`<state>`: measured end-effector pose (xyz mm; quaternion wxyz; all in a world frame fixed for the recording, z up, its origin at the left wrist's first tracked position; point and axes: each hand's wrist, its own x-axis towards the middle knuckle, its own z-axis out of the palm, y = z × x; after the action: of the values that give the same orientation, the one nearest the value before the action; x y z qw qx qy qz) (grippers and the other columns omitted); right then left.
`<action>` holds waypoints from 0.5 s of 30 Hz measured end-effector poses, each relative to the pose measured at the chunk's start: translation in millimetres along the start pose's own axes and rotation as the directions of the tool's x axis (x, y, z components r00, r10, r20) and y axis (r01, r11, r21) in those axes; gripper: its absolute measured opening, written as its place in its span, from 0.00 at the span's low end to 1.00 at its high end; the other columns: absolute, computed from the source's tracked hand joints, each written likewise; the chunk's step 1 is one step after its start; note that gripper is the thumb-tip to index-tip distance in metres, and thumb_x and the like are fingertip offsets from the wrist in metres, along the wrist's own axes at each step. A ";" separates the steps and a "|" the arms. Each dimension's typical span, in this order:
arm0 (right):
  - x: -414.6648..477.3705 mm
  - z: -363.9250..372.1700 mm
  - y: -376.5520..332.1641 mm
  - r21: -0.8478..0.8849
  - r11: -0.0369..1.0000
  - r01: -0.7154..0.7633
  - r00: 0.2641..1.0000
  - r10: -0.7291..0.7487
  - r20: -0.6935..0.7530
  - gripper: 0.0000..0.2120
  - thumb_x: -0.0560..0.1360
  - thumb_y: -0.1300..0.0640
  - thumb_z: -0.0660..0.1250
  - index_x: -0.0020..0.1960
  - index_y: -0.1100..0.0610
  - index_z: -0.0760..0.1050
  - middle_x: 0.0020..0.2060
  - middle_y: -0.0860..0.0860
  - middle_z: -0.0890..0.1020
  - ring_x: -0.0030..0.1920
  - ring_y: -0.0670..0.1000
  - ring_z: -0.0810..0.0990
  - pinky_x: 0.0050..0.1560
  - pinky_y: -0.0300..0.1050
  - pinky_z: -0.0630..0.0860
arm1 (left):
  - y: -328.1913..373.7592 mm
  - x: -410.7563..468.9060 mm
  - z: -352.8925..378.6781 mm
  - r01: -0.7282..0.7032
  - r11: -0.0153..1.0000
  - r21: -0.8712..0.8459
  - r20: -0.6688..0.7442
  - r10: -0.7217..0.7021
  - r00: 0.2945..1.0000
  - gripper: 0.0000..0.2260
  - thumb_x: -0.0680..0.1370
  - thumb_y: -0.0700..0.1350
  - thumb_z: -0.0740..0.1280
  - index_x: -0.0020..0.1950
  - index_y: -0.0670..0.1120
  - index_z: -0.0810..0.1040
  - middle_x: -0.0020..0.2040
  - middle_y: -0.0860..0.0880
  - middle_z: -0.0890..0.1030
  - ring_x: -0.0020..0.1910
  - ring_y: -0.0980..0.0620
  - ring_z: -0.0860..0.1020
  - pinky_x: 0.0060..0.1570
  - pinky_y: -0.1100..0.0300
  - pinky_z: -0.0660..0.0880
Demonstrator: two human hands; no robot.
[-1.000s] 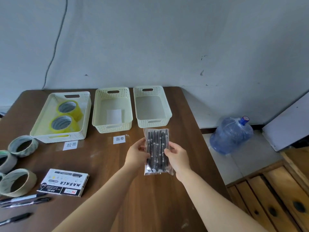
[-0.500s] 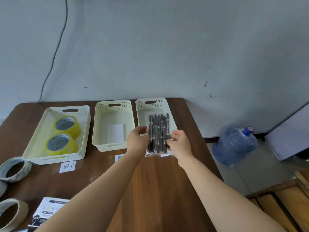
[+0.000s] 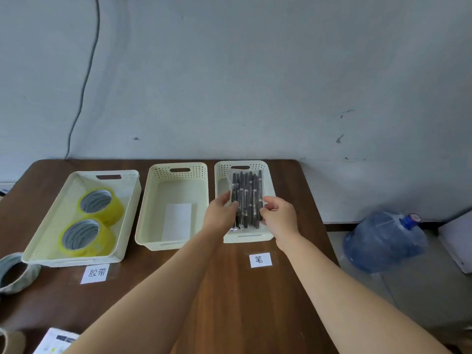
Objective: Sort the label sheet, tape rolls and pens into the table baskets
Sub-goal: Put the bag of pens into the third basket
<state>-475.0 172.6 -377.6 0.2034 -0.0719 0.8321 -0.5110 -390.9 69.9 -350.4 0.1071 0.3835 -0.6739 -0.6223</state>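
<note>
A clear bag of black pens [image 3: 247, 198] hangs over the right cream basket [image 3: 221, 175]. My left hand [image 3: 221, 215] pinches its left edge and my right hand [image 3: 279, 216] pinches its right edge. The middle basket [image 3: 153, 200] holds a white label sheet [image 3: 176, 221]. Two yellow tape rolls [image 3: 100, 206] [image 3: 84, 236] lie in the left basket [image 3: 51, 226]. A grey tape roll [image 3: 12, 273] lies on the table at the left edge, and another roll [image 3: 10, 341] shows at the bottom left corner.
Paper tags [image 3: 95, 273] [image 3: 260, 259] lie in front of the left and right baskets. A white marker box [image 3: 57, 341] sits at the bottom left. A blue water jug [image 3: 383, 241] lies on the floor beyond the table's right edge. A wall stands close behind the baskets.
Both hands carried the pen bag forward from above the table's middle to over the right basket. The view tilted up, so the loose pens and marker box slid mostly out of frame.
</note>
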 end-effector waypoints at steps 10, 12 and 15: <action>53.6 10.2 9.4 -0.136 0.989 -0.060 0.990 0.077 0.122 0.18 0.79 0.63 0.61 0.69 0.58 0.72 0.64 0.54 0.77 0.64 0.54 0.76 0.60 0.43 0.72 | -15.4 59.5 25.9 0.181 0.981 0.065 0.030 -0.183 0.983 0.17 0.83 0.50 0.53 0.64 0.44 0.74 0.44 0.50 0.77 0.38 0.56 0.73 0.36 0.61 0.69; 60.5 14.1 14.5 -0.182 0.979 -0.095 0.982 0.122 0.143 0.19 0.79 0.63 0.60 0.69 0.59 0.71 0.65 0.54 0.77 0.64 0.55 0.75 0.56 0.41 0.70 | -20.6 66.6 31.0 0.223 0.972 0.077 0.041 -0.227 0.973 0.15 0.83 0.49 0.53 0.63 0.44 0.72 0.41 0.51 0.76 0.38 0.57 0.72 0.36 0.61 0.68; 67.6 19.6 22.1 -0.238 0.962 -0.135 0.969 0.178 0.169 0.20 0.79 0.64 0.58 0.70 0.59 0.71 0.65 0.55 0.77 0.64 0.56 0.75 0.55 0.43 0.71 | -26.9 75.1 36.0 0.278 0.953 0.121 0.068 -0.287 0.955 0.17 0.82 0.50 0.53 0.64 0.43 0.72 0.49 0.48 0.79 0.47 0.51 0.76 0.45 0.58 0.71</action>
<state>-526.2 144.7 -422.7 0.3119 -0.0766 0.8644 -0.3868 -454.3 50.2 -407.4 -0.0329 0.4546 -0.6492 -0.6089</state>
